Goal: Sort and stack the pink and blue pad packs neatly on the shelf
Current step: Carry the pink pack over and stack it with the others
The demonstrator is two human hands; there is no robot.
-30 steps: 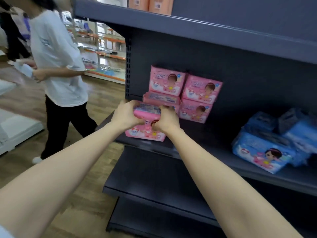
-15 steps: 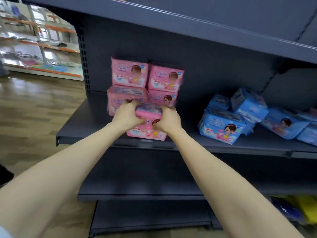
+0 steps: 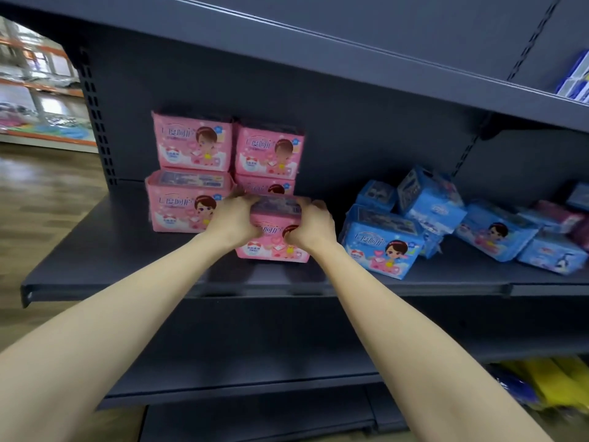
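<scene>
A pink pad pack [image 3: 273, 240] stands on the dark shelf [image 3: 105, 260], gripped from both ends. My left hand [image 3: 234, 218] curls round its left end and my right hand [image 3: 310, 226] round its right end. Behind and to the left stand several stacked pink packs [image 3: 191, 141], two high in two columns; the lower right one is partly hidden by my hands. To the right, a blue pad pack [image 3: 381, 242] leans at the front of a loose heap of blue packs [image 3: 497, 231].
An upper shelf [image 3: 318, 33] overhangs close above the stack. A lower shelf [image 3: 255, 362] juts out below my arms, with yellow and blue goods [image 3: 541, 381] at its right. Wooden floor [image 3: 41, 180] and distant shelving lie to the left.
The view has swung right, away from a person standing at the left. My hands have carried the pink pack right and set it in front of the right column.
</scene>
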